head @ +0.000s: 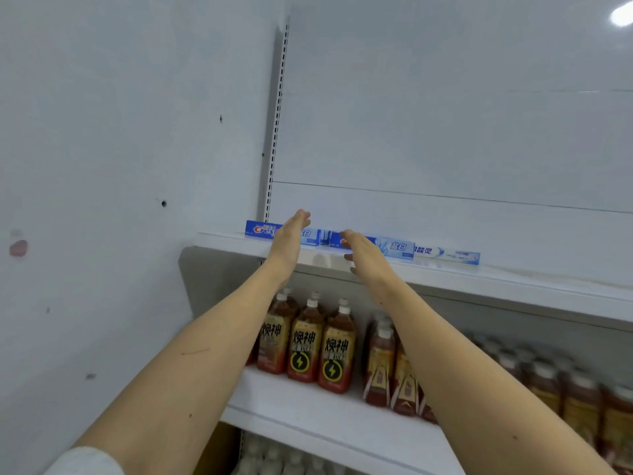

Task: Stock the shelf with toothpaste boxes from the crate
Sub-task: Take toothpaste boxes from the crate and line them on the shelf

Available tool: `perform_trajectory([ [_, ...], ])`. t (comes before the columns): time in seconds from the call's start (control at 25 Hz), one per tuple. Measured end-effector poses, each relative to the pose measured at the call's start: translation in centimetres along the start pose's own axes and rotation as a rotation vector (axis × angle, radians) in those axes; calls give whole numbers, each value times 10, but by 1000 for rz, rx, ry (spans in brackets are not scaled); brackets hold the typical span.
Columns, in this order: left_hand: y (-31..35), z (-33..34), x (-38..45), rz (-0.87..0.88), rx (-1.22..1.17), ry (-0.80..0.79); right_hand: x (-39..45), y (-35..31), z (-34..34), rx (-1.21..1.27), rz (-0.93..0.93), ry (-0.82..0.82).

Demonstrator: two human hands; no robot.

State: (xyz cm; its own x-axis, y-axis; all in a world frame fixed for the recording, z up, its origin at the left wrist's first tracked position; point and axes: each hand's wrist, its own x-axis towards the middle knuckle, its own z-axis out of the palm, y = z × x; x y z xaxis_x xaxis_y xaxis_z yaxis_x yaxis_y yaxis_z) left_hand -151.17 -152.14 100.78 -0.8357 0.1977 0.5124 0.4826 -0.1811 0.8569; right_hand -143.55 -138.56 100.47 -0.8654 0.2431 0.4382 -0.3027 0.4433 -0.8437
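- I see my left hand (289, 236) raised to the top shelf (445, 279), fingers straight and together, released, gripping nothing; the fingertips reach up past the top edge of the left box (262, 229).
- The left box stands on its long edge at the back of the shelf, against the rear panel (445, 132). Its long axis runs along the shelf, left to right, printed face toward me. My left hand covers its middle; I cannot tell whether the palm touches it.
- My right hand (363, 250) is also released, fingers straight and slightly spread, pointing left toward the left hand. Its fingertips lie in front of the left end of the middle box (394, 248); contact is unclear.
- The middle box stands just right of the left box, on the same line along the shelf, face toward me. A narrow gap shows between the two boxes, between my hands.
- The right box (448, 255), paler, lies further right on the shelf, end to end with the middle box, long axis likewise along the shelf. It is well clear of both hands.
- Below the shelf, a second shelf (308, 413) carries rows of brown bottles (334, 351) with white caps, standing upright.
- Under that, pale bottles (274, 457) show blurred at the bottom edge.
- A slotted upright (275, 132) rises from the shelf's left rear corner.
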Motion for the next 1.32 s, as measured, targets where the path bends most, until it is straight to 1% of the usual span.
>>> perform_trajectory([
  [0.2, -25, 14, -74, -95, -125, 9, -51, 35, -4, 131, 120, -31],
  [0.36, -87, 25, -131, -233, -84, -21, -102, 78, 9, 243, 206, -4],
  [0.48, -135, 34, -173, -387, -54, -35, -148, 122, 24, 243, 337, -26],
  [0.6, -166, 39, -218, -523, -22, -66, -188, 157, 31, 192, 440, -32],
  [0.72, -186, 35, -258, -606, -13, -89, -223, 177, 37, 169, 539, -25],
  [0.92, -218, 28, -309, -703, 9, -82, -282, 215, 46, 201, 660, -25],
  [1.12, -263, 51, -365, -857, 30, -78, -328, 276, 38, 203, 782, -91],
  [1.32, -323, 82, -432, -1011, 51, 29, -377, 362, 22, 159, 917, -256],
])
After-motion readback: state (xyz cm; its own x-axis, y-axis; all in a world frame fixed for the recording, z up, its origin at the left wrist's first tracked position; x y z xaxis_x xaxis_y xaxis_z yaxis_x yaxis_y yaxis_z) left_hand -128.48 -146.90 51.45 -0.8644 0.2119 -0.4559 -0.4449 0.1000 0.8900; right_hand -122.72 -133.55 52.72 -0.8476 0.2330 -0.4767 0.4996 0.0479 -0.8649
